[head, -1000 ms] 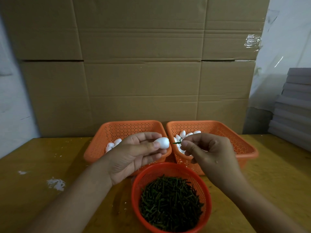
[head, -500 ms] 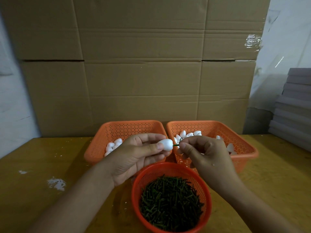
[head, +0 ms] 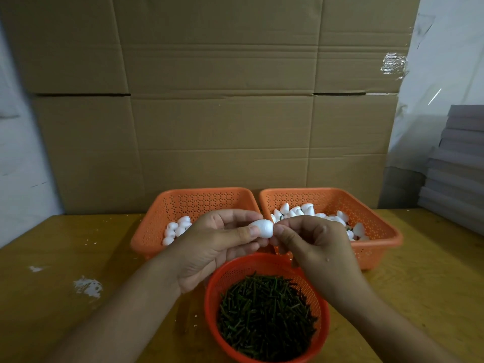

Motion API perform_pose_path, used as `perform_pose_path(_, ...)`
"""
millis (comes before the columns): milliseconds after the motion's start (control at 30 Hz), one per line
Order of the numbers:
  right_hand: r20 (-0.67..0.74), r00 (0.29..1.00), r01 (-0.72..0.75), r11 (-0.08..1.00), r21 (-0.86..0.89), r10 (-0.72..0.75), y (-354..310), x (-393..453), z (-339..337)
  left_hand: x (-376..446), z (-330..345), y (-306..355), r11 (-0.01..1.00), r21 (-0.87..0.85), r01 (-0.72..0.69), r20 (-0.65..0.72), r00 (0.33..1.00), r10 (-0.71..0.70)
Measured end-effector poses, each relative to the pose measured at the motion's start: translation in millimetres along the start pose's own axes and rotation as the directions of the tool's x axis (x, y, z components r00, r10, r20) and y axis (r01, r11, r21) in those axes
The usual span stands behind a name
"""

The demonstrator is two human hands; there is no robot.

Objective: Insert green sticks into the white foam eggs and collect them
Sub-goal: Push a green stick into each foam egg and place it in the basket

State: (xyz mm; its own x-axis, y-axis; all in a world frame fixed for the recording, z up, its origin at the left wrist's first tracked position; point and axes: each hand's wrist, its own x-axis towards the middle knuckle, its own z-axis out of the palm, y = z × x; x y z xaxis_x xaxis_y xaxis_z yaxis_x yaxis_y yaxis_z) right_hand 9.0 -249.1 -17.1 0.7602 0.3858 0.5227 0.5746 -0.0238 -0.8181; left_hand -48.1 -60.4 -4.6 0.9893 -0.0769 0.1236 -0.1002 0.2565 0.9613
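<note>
Now that the green stick, which showed as a short bare length between your hands half a second ago, has vanished from sight, you can take it as driven nearly all the way into the foam egg (head: 261,227). That suggests this insertion is close to finished and the egg is about ready to be dropped with the others.

Your left hand (head: 220,244) holds the egg with thumb and fingers (head: 237,214) curled round its blunt end, palm turned toward you, wrist low over the counter (head: 78,258). Your right hand (head: 314,247) meets it from the other side, its fingers bunched in a narrow pinch pressed against the egg's tip; whether any stick remains between them is hidden.

Just behind your left fingers sits the left orange basket (head: 199,200) with a few plain eggs; behind your right fingers the right orange basket (head: 366,205) holds more eggs, some showing green. Directly beneath both hands, nearer you, the round red basket (head: 322,320) is heaped with green sticks (head: 264,315).
</note>
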Motion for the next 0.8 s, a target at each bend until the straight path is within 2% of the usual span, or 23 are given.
perform_pose_path(100, 0.030, 0.998, -0.047, 0.998, 0.048, 0.046, -2, 1, 0, 0, -2, 3, 0.996, 0.086, -0.031, -0.023, 0.999, 0.033)
perform_pose_path(533, 0.147, 0.948, -0.309, 0.924, 0.223, 0.282, -4, -8, 13, -1, 3, 3, 0.978, 0.196, -0.073, -0.101, 0.990, 0.094)
perform_pose_path(800, 0.170, 0.942, -0.325, 0.911, 0.254, 0.289, -5, -9, 14, -2, 4, 3, 0.978, 0.196, -0.071, -0.083, 0.993, 0.088)
